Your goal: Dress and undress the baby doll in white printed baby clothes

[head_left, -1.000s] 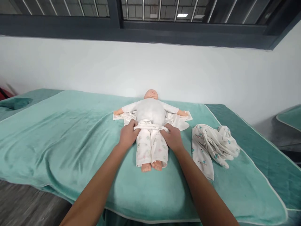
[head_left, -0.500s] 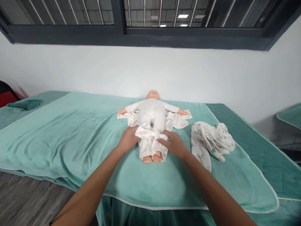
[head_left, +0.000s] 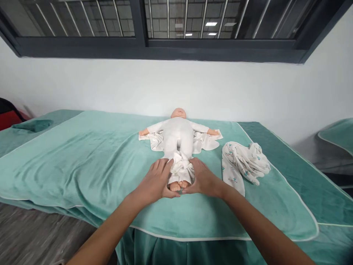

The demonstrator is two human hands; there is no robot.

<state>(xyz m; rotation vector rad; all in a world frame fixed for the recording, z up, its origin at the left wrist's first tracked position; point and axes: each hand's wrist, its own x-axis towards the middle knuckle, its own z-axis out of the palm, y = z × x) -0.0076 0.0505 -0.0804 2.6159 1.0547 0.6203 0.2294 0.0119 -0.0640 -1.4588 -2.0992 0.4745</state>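
A baby doll [head_left: 178, 132] in a white body covering lies on its back, arms spread and feet toward me. Light patterned baby trousers [head_left: 181, 168] are bunched around its lower legs, with the bare feet [head_left: 176, 186] showing at the hems. My left hand [head_left: 157, 181] curves around the left side of the trousers, its thumb by the feet. On the other side my right hand [head_left: 203, 179] is wrapped around them the same way. Some of the fingers are hidden behind the cloth. An opened white garment [head_left: 206, 141] lies spread beneath the doll's arms and back.
A crumpled white printed cloth [head_left: 245, 162] rests right of the doll. Under everything is a green blanket [head_left: 91, 158] with a pale edge, on a darker green cover [head_left: 278, 158]. Behind stand a white wall [head_left: 110, 84] and a barred window. A red and black object [head_left: 9, 116] is far left.
Both hands have moved down from the trousers' waist to the sides of the lower legs. The trousers are now more bunched toward the middle.
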